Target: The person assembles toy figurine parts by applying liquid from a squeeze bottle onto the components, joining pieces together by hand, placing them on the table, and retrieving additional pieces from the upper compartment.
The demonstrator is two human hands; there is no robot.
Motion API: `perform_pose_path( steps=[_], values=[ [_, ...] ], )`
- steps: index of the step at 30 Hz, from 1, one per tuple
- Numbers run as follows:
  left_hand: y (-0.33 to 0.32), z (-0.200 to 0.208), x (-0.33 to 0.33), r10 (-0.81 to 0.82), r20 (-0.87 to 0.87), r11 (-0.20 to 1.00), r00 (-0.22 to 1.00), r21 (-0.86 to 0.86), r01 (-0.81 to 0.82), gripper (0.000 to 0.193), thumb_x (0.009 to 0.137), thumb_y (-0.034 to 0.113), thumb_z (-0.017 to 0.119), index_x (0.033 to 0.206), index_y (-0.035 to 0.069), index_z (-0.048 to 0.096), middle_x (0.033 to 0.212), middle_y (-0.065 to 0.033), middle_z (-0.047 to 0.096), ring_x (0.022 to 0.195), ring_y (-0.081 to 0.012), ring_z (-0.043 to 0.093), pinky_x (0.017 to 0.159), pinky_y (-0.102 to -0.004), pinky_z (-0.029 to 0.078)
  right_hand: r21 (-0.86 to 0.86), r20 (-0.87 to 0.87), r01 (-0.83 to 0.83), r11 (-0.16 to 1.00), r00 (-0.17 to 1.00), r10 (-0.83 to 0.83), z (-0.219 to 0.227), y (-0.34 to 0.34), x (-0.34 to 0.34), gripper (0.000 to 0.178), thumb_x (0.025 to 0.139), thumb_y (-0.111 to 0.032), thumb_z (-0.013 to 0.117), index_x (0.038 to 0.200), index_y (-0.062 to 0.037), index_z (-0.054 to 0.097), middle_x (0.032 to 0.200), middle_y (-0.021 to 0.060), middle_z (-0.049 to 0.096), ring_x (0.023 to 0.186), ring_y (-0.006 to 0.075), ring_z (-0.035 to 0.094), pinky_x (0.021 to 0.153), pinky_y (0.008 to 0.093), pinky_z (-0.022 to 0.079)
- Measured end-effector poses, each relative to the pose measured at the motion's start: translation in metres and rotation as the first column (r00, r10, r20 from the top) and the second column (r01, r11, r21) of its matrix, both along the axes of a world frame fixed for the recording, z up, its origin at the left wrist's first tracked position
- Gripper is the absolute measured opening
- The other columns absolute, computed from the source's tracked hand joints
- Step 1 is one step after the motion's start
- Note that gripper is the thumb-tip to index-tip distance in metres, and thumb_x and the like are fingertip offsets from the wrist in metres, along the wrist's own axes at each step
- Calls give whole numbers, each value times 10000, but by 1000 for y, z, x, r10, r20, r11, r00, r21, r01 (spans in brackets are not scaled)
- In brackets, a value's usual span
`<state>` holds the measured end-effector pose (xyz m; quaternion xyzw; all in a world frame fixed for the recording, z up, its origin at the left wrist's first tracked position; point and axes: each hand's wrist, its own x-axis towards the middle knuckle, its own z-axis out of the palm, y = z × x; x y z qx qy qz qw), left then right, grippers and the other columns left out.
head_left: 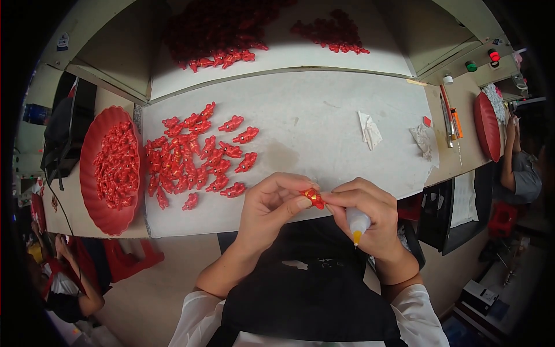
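My left hand [263, 211] pinches a small red figurine [313, 198] with gold markings between thumb and forefinger, above the near edge of the paper-covered table. Thumb and forefinger of my right hand [376, 211] reach the figurine's right side. Tucked in that same hand is a whitish squeeze bottle [358, 220], its yellow nozzle tilted down toward me. Many similar red figurines [188, 159] lie loosely on the white paper [335, 139] left of my hands. More of them fill a red scalloped tray [91, 199] at the far left.
A booth [277, 72] at the back holds dark red piles. Folded tissue [369, 130] and crumpled tissue [423, 141] lie on the right. Beside them are brushes [446, 115] and an orange-handled tool [457, 123]. Other people [523, 173] sit at both sides.
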<state>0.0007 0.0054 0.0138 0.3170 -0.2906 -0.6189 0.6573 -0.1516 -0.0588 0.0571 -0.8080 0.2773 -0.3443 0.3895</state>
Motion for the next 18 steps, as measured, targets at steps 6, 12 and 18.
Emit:
perform_pose_path(
  steps=[6, 12, 18],
  values=[
    [0, 0, 1, -7, 5, 1000, 1000, 5, 7, 174, 780, -56, 523, 949, -19, 529, 958, -121, 564, 893, -163, 552, 802, -278, 440, 4, -5, -4, 1000, 1000, 4, 1, 1, 0, 277, 592, 88, 633, 850, -9, 602, 694, 97, 568, 584, 206, 549, 506, 260, 427],
    [0, -1, 0, -7, 7, 1000, 1000, -3, 7, 169, 778, -49, 532, 944, -18, 531, 952, -124, 564, 883, -161, 552, 799, -276, 440, 2, -5, -8, 1000, 1000, 8, 1, 0, 0, 279, 591, 89, 633, 850, -8, 600, 693, 97, 567, 581, 207, 548, 504, 261, 427],
    [0, -1, 0, -12, 16, 1000, 1000, -13, 12, 155, 779, -47, 533, 931, -20, 529, 956, -126, 562, 883, -162, 552, 796, -275, 441, 7, -12, -6, 1000, 1000, 6, 2, 1, -1, 264, 600, 87, 633, 844, -7, 598, 695, 99, 568, 587, 207, 555, 505, 261, 429]
  ],
)
